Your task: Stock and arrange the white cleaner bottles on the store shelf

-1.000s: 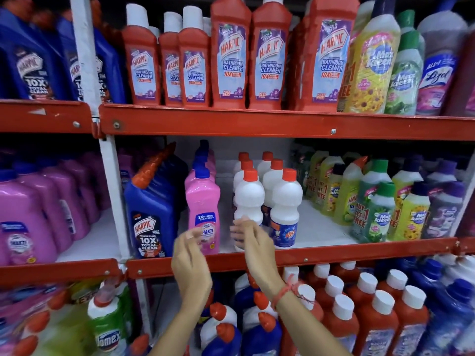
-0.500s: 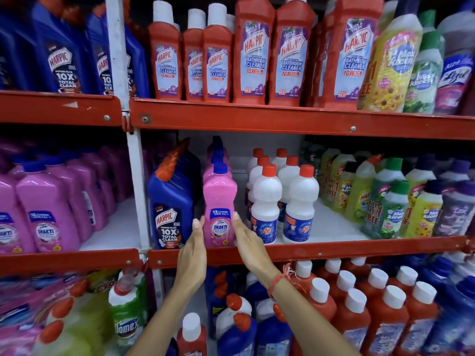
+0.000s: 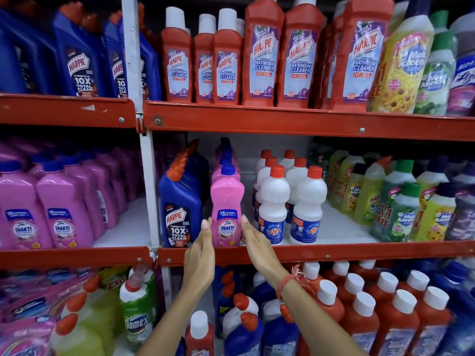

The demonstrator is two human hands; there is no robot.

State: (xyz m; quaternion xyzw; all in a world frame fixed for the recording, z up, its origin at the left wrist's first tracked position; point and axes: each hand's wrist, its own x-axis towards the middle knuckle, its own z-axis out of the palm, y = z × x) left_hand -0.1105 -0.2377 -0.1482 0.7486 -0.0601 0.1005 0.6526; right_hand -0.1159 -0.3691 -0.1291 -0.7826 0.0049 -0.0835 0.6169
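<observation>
1. Since a second ago both hands have slid off the white bottles and over to the left. They now bracket the front pink plastic Shakti bottle with the blue cap [image 3: 227,201] on the middle red metal shelf [image 3: 334,251].
2. Left hand [image 3: 200,258] is flat, fingers pressed together, its tips at the pink bottle's left side. Right hand [image 3: 259,249] is the same shape, mirrored on the right side. Neither is wrapped around anything. I can't quite tell if the palms actually touch the plastic or just sit beside it.
3. The white plastic cleaner bottles with orange-red caps [image 3: 290,201] stand upright in two rows just right of the pink one, front pair at the shelf lip, labels facing out. They look pretty tidy already.
4. What matters next: the white bottles are to the right of both hands, long axis vertical, and the right hand is clearly nearer, its back just beside the front-left white bottle. I'd guess the pink row gets squared up or nudged left toward the blue angled-neck Harpic bottle [image 3: 180,209] so the white ones get room.
</observation>
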